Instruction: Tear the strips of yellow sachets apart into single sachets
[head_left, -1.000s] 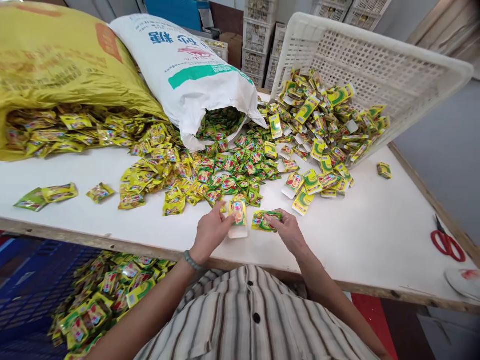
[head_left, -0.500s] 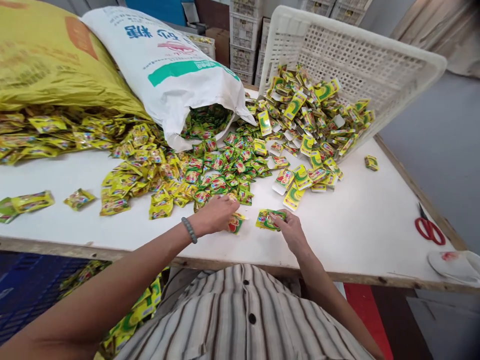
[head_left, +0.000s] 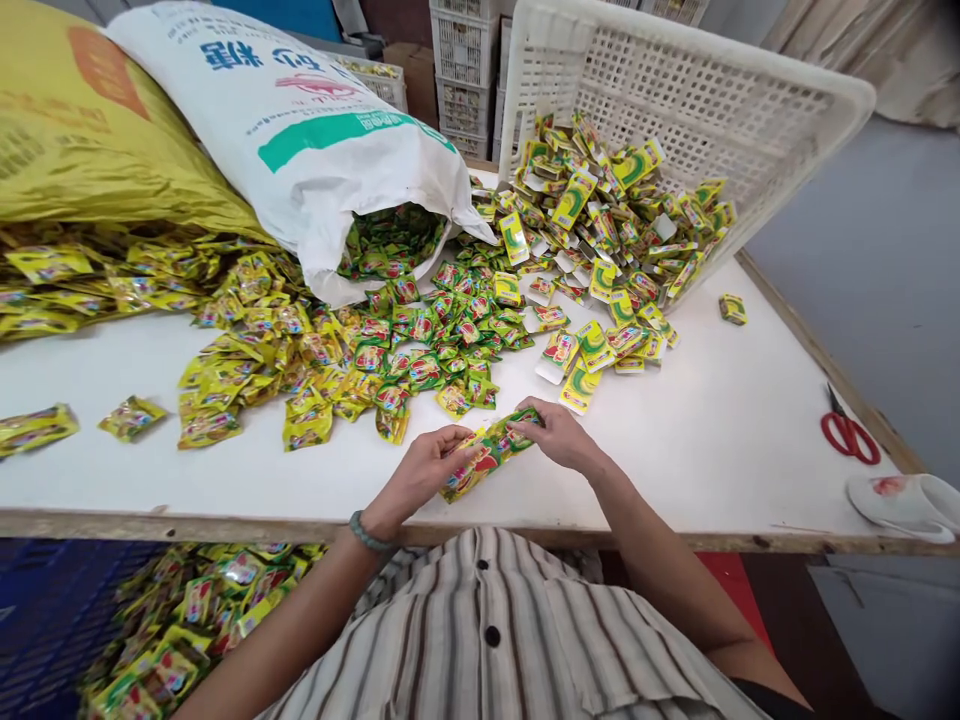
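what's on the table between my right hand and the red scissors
Nothing: in the head view the white table is bare from the right hand across to the red scissors. The loose packet lies farther back, off that line.

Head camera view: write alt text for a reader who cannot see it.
Both hands, left hand and right hand, hold a stack of small sachets over a white table. Behind lie heaps of sachets, spilling from a white sack and a tipped white crate; red scissors lie far right.
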